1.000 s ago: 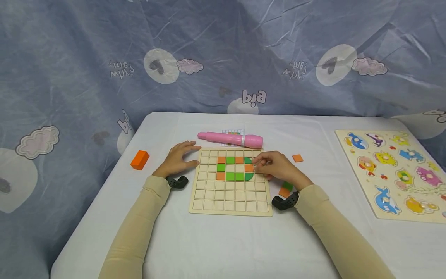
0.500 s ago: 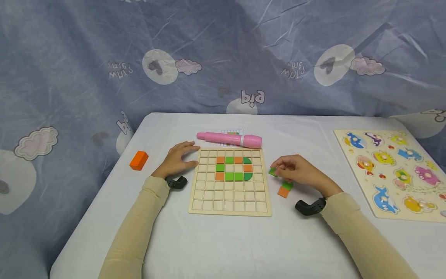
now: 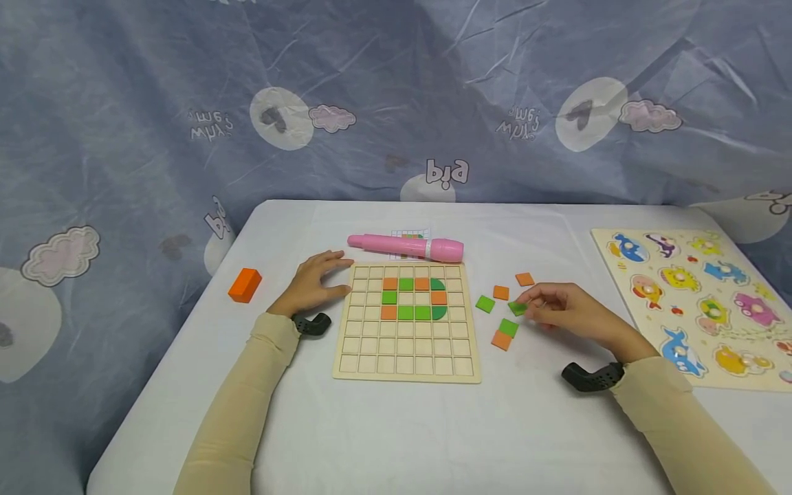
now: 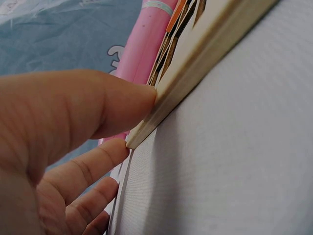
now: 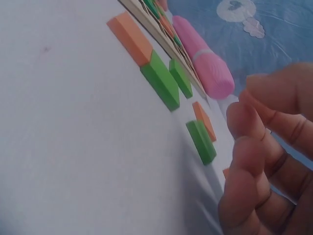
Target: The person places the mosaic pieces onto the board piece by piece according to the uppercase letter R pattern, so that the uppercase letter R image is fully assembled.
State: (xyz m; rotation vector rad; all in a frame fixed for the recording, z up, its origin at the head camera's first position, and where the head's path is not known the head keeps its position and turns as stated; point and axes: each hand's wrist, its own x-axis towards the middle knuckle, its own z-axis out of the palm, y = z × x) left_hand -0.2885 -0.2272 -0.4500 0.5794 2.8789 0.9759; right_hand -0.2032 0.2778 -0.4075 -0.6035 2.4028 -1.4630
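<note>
A wooden grid board (image 3: 407, 349) lies mid-table, with orange and green square tiles and two dark green rounded pieces (image 3: 438, 313) set in a ring. My left hand (image 3: 314, 280) rests at its upper left; in the left wrist view the thumb tip touches the board's edge and the index fingertip meets the corner. Right of the board, my right hand (image 3: 566, 313) has bent fingers, their tips overlapping a green tile (image 3: 517, 308) in the head view. In the right wrist view that green tile (image 5: 201, 142) lies on the table, apart from the fingers, which hold nothing visible.
Other loose tiles lie near the right hand: a green one (image 3: 485, 304), two orange ones (image 3: 524, 279), and a touching green-orange pair (image 3: 504, 335). A pink pen-shaped object (image 3: 405, 245) covers part of a printed card (image 3: 411, 233). An orange block (image 3: 245, 285) stands left; an animal puzzle (image 3: 687, 295) lies right.
My right hand has moved right from the board's edge, past one green tile, to another. The first green tile now lies uncovered beside the board. The left hand has stayed still.
</note>
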